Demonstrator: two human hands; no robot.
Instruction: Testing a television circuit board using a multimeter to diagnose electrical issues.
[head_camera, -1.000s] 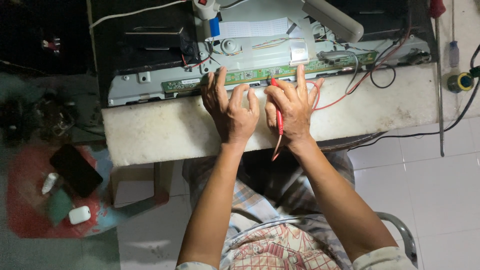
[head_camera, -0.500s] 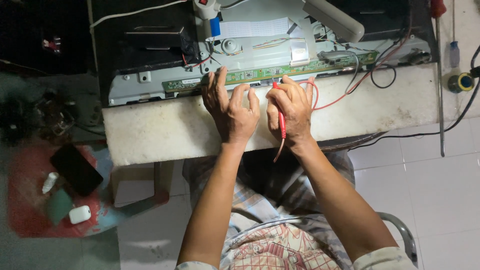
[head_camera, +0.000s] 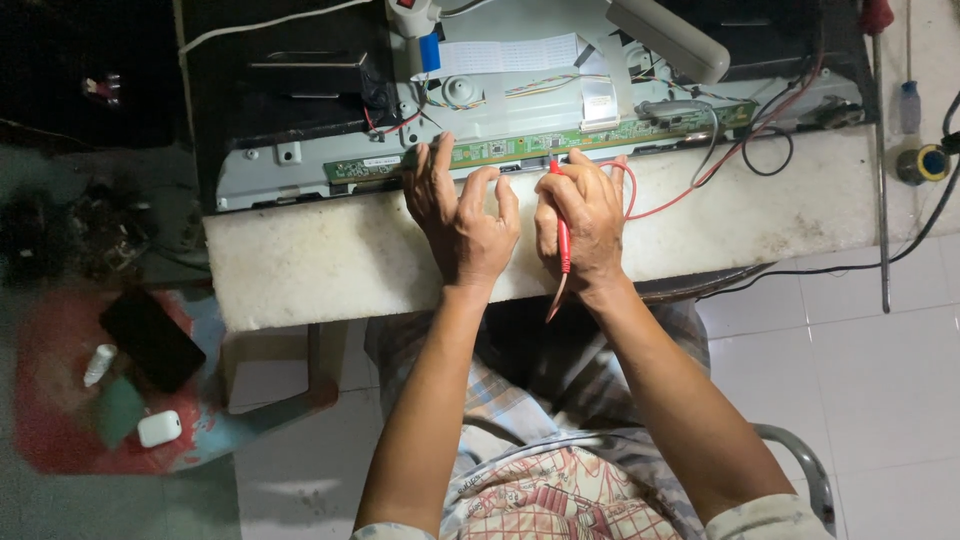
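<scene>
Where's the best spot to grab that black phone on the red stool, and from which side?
Judging from the head view, take the phone across its two long edges, coming straight down from above. It lies flat and slanted on the red stool, so only its edges offer purchase. A small white tube and a white case sit near its lower end, so pinch nearer the middle.

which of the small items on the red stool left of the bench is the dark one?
The black phone, a flat rectangle lying diagonally at the stool's upper middle. The white tube, the white earbud case and the greenish pad are all pale.
</scene>
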